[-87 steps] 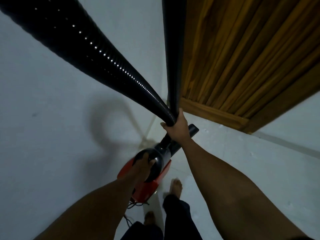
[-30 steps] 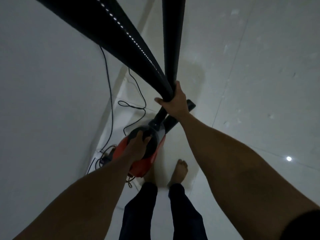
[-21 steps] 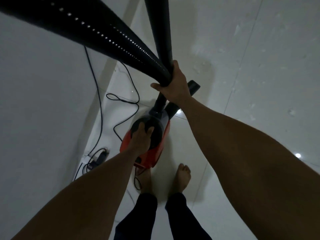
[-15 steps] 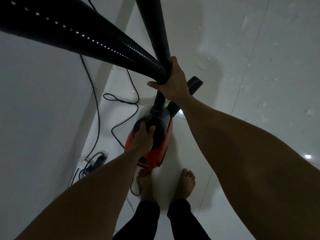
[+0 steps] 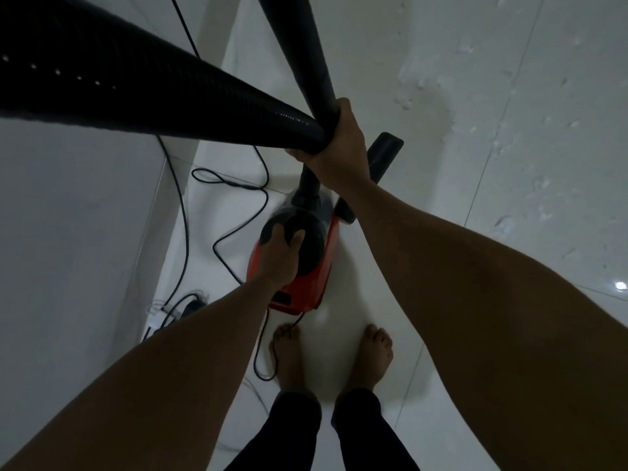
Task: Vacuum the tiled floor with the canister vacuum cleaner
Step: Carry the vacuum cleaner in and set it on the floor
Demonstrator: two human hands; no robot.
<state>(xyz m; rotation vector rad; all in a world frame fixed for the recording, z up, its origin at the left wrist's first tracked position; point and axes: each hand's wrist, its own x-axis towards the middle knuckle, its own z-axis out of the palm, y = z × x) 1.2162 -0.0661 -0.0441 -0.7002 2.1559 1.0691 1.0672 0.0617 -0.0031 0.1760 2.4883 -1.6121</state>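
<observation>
Canister vacuum (image 5: 307,283) just ahead of bare feet (image 5: 377,351), left grip (image 5: 280,256) curled over its black top, right grip (image 5: 339,144) clamped round hose (image 5: 153,90) and wand (image 5: 302,45): advise moving it clear of power cord (image 5: 214,248) looped by those feet.

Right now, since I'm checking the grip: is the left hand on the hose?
No, the left hand grips the canister's black top, while the right hand holds the hose.

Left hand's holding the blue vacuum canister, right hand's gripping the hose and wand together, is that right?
Not quite. The head view shows the canister is red with a black top, not blue. The left hand does hold it, and the right hand does grip the hose and wand together.
</observation>
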